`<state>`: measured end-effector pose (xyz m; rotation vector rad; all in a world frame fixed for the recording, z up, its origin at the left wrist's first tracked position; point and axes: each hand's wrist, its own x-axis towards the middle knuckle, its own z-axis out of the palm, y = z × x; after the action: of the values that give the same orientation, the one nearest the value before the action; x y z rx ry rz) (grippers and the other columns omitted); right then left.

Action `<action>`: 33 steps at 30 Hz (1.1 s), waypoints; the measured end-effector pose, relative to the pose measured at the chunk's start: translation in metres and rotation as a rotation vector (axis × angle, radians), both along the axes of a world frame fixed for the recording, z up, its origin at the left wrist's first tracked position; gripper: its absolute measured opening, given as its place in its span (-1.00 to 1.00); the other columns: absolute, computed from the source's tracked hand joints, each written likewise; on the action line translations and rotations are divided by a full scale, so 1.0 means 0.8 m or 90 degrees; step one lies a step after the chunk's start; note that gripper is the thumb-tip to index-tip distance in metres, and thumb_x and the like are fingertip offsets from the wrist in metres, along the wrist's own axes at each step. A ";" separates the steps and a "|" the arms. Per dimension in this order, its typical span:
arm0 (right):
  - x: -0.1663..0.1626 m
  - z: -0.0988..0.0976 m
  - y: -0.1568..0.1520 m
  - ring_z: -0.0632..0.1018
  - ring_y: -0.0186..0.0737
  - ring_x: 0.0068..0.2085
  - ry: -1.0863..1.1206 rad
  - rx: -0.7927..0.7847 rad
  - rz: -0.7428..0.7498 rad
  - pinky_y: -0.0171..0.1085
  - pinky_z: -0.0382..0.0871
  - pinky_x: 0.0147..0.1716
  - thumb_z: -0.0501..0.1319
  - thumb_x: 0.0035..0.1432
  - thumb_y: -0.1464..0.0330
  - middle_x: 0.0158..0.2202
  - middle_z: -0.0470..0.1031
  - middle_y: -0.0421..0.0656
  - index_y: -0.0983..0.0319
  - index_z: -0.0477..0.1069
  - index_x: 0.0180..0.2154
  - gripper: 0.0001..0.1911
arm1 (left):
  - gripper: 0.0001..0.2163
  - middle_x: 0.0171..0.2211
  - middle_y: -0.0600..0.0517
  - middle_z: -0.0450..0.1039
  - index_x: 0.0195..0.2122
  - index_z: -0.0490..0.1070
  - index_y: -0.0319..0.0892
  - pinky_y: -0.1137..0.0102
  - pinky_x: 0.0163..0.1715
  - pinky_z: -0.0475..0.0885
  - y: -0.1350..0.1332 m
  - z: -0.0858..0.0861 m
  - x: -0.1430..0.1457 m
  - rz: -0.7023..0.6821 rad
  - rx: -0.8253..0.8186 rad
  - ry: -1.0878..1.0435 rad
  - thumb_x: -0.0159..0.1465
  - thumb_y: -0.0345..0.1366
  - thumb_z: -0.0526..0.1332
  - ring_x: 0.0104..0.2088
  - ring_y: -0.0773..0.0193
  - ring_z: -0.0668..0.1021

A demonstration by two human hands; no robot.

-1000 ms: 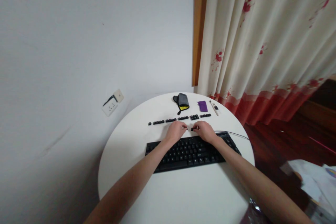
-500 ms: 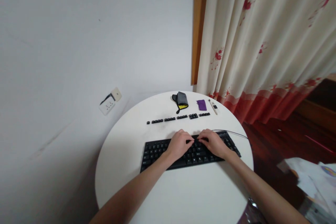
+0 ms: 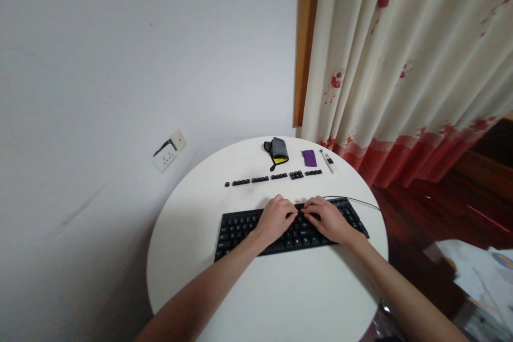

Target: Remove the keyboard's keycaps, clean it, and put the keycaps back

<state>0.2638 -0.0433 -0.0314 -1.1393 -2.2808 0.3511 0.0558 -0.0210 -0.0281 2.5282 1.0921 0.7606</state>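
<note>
A black keyboard [image 3: 296, 240] lies slightly turned on the round white table [image 3: 260, 294]. Over its upper middle rows is my left hand [image 3: 276, 219], thumb and forefinger pinched together at the top edge. My right hand [image 3: 326, 219] is closed likewise just to the right, its fingertips at the same row. Whatever sits between the fingertips is too small to make out. Behind the keyboard, removed black keycaps [image 3: 260, 179] stand in a row of small groups, with one single keycap [image 3: 226, 184] at the left end.
Farther back are a folded grey and yellow cloth [image 3: 279, 149], a purple cloth [image 3: 309, 158] and a small brush [image 3: 327, 162]. The keyboard cable [image 3: 356, 201] runs off the table's right side. A wall socket [image 3: 165, 157] is at left, a curtain [image 3: 385, 75] at right.
The view has shifted very slightly. Both hands stay pinched at nearly the same spot on the keyboard; the keycap row is unchanged.
</note>
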 end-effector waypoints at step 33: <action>0.004 0.003 -0.012 0.40 -0.08 -0.07 -0.049 0.024 -0.043 -0.09 0.31 -0.05 0.12 0.30 0.33 -0.09 0.44 -0.08 0.11 0.55 -0.11 -0.76 | -0.75 -0.16 0.03 0.46 -0.23 0.58 -0.04 0.23 -0.03 0.31 -0.022 0.014 -0.010 0.030 0.039 0.063 0.39 -0.21 0.08 -0.05 0.17 0.40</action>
<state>0.2672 -0.0528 -0.0289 -1.2262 -2.2987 0.2414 0.0478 -0.0389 -0.0169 2.6241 1.1808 0.6977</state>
